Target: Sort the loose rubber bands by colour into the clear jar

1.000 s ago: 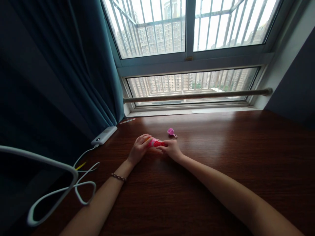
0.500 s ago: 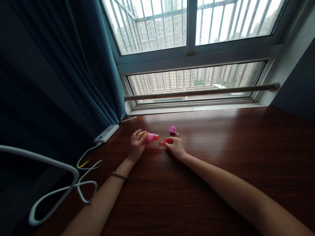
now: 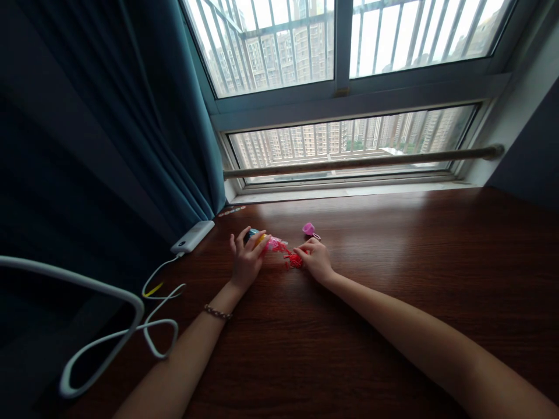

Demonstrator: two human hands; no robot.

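Observation:
My left hand (image 3: 247, 262) is closed around a small clear bottle (image 3: 275, 244), tipped on its side with its mouth toward the right. Blue, yellow and pink bands of colour show through it between my fingers. Just off the mouth, a small heap of thin red pieces (image 3: 296, 259) lies on the table; they look like little rubber bands, though they are too small to be sure. My right hand (image 3: 318, 259) has its fingers pinched at the heap's upper right side, with red between and under the fingertips. Behind it sits a pink cap (image 3: 308, 228) with a ring.
A white power strip (image 3: 193, 236) lies by the blue curtain (image 3: 174, 145) at left. Its white cable (image 3: 109, 279) loops near my left forearm, beside a yellow strip (image 3: 154, 289). The brown table (image 3: 393, 256) reaches to the window sill, where a rail (image 3: 371, 164) crosses.
More red pieces now lie heaped below the bottle's mouth. My left fingers have shifted, baring the bottle's blue end. My right fingertips have drawn slightly up and right of the heap.

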